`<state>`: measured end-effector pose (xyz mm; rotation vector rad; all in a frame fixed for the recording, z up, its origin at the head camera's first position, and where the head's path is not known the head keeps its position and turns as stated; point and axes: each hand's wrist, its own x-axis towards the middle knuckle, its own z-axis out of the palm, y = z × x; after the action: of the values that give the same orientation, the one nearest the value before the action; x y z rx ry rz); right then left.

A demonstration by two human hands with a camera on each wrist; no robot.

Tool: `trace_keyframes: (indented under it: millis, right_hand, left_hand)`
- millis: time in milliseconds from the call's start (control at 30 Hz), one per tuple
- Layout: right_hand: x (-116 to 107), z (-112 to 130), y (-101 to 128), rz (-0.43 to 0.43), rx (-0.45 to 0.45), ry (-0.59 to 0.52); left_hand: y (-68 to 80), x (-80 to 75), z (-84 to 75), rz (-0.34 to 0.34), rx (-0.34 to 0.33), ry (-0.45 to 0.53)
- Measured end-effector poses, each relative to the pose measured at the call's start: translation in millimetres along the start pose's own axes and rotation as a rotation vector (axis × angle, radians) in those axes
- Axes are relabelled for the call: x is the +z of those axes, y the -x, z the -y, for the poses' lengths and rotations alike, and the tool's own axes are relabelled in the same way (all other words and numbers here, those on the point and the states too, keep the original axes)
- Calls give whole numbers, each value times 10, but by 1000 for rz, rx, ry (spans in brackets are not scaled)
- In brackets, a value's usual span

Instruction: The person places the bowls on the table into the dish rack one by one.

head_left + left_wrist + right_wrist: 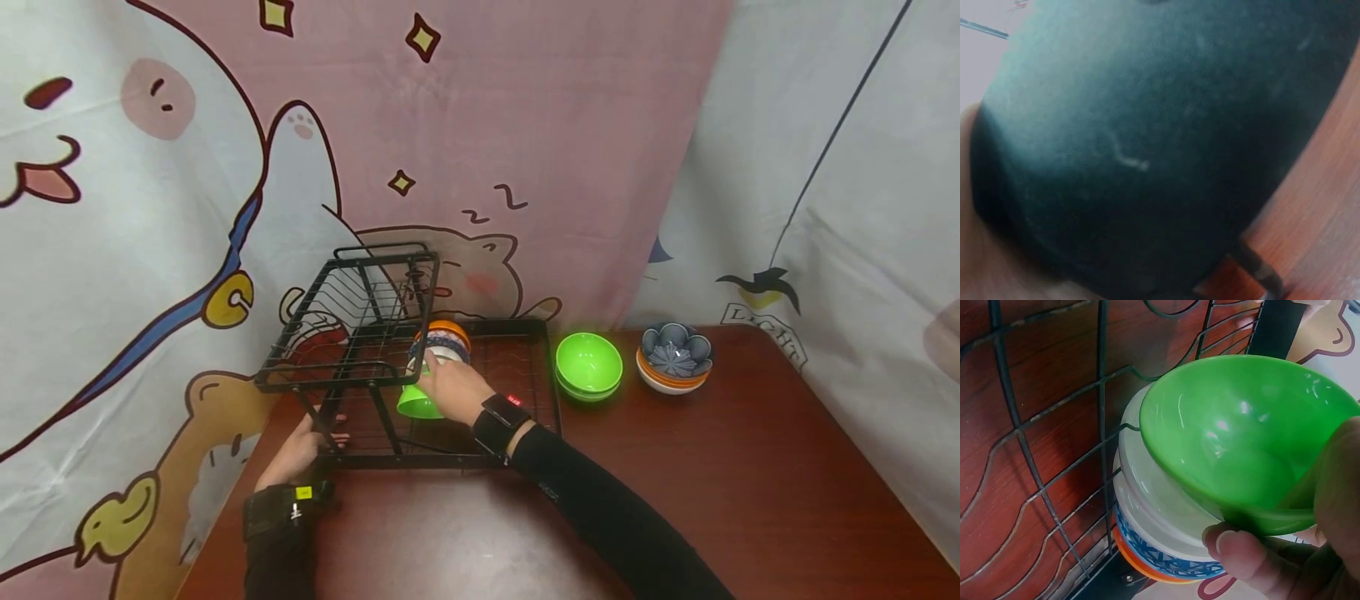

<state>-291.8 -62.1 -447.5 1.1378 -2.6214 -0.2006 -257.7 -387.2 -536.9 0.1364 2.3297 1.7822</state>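
Note:
My right hand grips a green bowl by its rim, thumb inside and fingers outside. Tilted on its side, the bowl stands in front of white bowls, a blue-patterned bowl and an orange bowl in the lower tier of a black wire dish rack. At the rack's left front, my left hand holds a dark side part of the frame, with fingertips showing on its inner side. A dark surface fills most of the left wrist view, blurred.
On the brown table, right of the rack, stand stacked green bowls. Farther right is a stack topped by a grey flower-shaped bowl. The rack's upper tier overhangs the left side. A printed cloth hangs behind.

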Motion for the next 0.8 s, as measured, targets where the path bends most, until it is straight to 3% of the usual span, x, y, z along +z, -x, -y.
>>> trace_keyframes:
  millis: [133, 367, 567, 800]
  right_hand:
    - [9, 6, -17, -45, -14, 30]
    - [58, 18, -25, -91, -32, 70]
    - [58, 16, 15, -33, -27, 78]
    - [61, -12, 29, 63, 7, -91]
  left_hand:
    - [11, 11, 0, -2, 27, 8]
    - [17, 25, -20, -12, 8, 31]
    - [8, 34, -30, -6, 20, 38]
    - [-2, 35, -30, 8, 21, 23]
